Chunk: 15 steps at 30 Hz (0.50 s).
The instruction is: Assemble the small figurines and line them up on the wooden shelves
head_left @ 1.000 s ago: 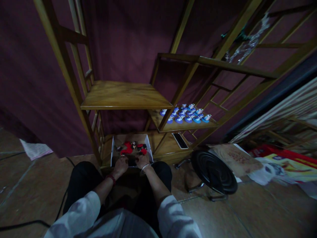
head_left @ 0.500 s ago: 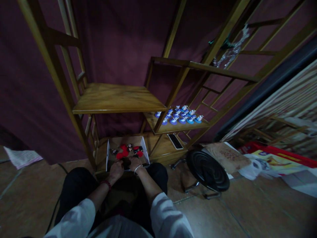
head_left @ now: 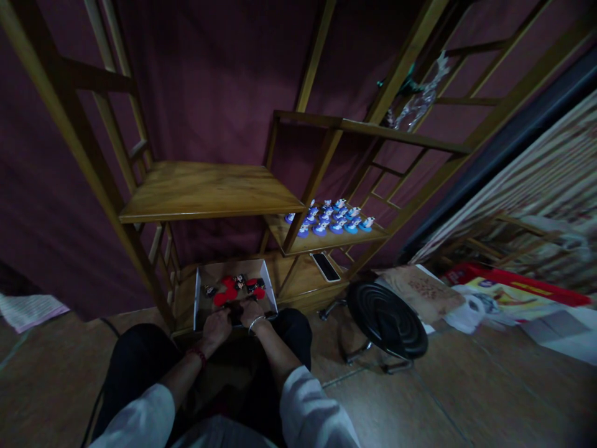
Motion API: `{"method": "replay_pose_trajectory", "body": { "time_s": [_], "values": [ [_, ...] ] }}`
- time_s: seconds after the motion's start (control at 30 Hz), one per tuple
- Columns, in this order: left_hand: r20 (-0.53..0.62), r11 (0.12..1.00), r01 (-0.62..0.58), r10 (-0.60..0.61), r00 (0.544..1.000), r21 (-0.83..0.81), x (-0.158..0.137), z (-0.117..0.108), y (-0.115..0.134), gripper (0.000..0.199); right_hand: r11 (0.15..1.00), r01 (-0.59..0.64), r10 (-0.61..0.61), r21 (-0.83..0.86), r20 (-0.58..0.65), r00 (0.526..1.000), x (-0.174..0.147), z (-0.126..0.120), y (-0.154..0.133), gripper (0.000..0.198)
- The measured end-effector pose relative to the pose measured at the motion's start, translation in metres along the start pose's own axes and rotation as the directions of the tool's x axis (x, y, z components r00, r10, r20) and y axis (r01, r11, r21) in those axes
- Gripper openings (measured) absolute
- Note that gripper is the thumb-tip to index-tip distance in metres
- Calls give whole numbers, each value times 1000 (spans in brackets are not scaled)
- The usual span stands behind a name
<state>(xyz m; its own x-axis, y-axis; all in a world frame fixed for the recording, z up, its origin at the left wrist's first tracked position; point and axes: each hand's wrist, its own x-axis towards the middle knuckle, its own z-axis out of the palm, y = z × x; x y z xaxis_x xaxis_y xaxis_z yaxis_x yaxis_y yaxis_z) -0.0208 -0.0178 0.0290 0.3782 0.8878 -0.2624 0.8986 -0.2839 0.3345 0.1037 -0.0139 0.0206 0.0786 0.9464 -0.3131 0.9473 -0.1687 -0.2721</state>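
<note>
A shallow white box [head_left: 198,301] stands on the bottom shelf in front of my knees. Red and black figurines [head_left: 228,291] lie in it, too small and dim to make out well. Over the box's near edge, my left hand [head_left: 217,326] has its fingers curled inward. Close beside it on the right, my right hand [head_left: 250,313] is also closed, fingers bent down. Between the fingertips is something dark, whose kind I cannot tell. The fingers partly hide the front of the box.
Several blue and purple figurines [head_left: 338,225] stand in rows on the shelf to the right. Below them lies a phone [head_left: 325,267]. A wooden shelf board [head_left: 209,190] juts out above the box. A black round stool [head_left: 387,320] stands on the floor at right, near a plastic bag [head_left: 467,316].
The view has shifted a little, so the shelves appear further left. Both hands stay together at the box's near edge, with fingers still closed.
</note>
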Motion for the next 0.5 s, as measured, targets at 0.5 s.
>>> {"method": "replay_pose_trajectory", "body": {
  "time_s": [0.5],
  "values": [
    [15, 995, 29, -27, 1000, -95, 1, 1, 1, 40, 997, 58, -60, 58, 24, 998, 4, 4, 8, 30]
  ]
}}
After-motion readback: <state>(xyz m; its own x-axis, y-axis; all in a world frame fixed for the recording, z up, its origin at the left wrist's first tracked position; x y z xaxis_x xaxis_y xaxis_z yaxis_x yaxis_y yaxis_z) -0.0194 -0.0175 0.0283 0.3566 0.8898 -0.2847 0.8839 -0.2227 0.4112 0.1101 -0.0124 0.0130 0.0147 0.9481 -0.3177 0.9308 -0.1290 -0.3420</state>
